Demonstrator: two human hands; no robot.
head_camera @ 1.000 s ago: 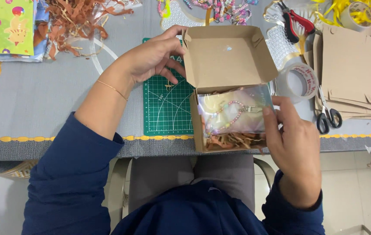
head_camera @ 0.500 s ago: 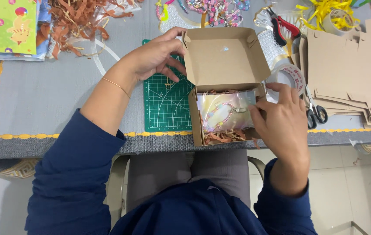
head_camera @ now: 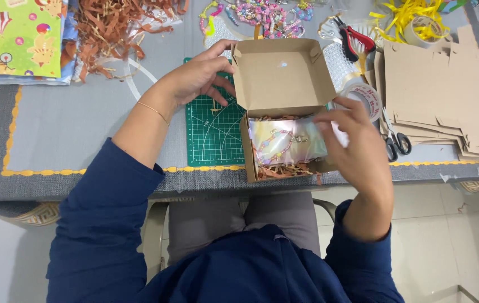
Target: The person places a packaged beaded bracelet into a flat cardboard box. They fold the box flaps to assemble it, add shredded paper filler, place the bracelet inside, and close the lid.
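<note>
On the grey surface [head_camera: 71,129] a brown cardboard box [head_camera: 284,146] stands partly on a green cutting mat [head_camera: 214,134], its lid open and pointing toward 12 o'clock. The left hand [head_camera: 197,76], fingers curled, holds the lid's edge at 9 o'clock. The right hand [head_camera: 357,146] pinches a clear pouch [head_camera: 287,141] lying in the box, long axis running 9 to 3 o'clock.

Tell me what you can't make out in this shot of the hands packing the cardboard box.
- Head view: box floor, hidden by the clear pouch and brown shreds.
- Right hand fingertips on the pouch: blurred, grip unclear.
- Left hand fingertips: behind the lid edge.
- Scissors blades: under the tape roll.
- Bead pile: cut off by the top edge.
</note>
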